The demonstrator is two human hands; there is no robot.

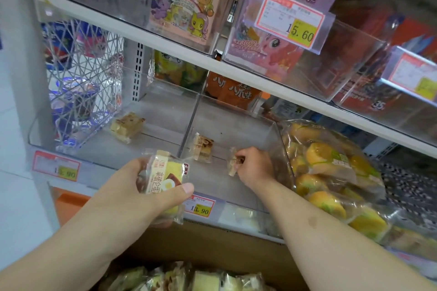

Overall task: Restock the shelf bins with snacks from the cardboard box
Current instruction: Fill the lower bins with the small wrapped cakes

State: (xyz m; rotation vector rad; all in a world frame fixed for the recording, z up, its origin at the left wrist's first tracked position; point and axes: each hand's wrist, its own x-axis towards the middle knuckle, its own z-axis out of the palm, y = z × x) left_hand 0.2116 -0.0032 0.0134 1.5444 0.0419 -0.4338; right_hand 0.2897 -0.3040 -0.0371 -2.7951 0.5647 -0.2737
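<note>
We have our left hand (151,186) curled round a clear-wrapped yellow sponge cake packet (163,178), thumb pressed across its front, holding it just in front of the shelf edge above the open brown cardboard box (212,250). More wrapped cakes of the same kind (189,279) lie in the box at the bottom of the view. Our right hand (254,164) reaches into the clear plastic shelf bin (236,125) on the middle shelf, its fingers pinching a small clear-wrapped cake piece (233,164) near the bin's front. Another small wrapped cake (203,147) stands in that bin just left of our right hand, apart from it. In the neighbouring clear bin to the left (165,101) a pale square wrapped cake (126,126) lies alone toward the back. A price label reading 13.90 (200,207) is fixed to the shelf rail below the bin, partly covered by the packet in our left hand. To the right, a big clear bag of yellow cakes (331,172) leans against the bin's side wall. On the shelf above sits a pink cartoon-pony biscuit box (186,0) in a clear bin, and beside it a price tag showing 5.60 (293,19). At far left, a white wire basket (80,73) holds blue-lidded cups
</note>
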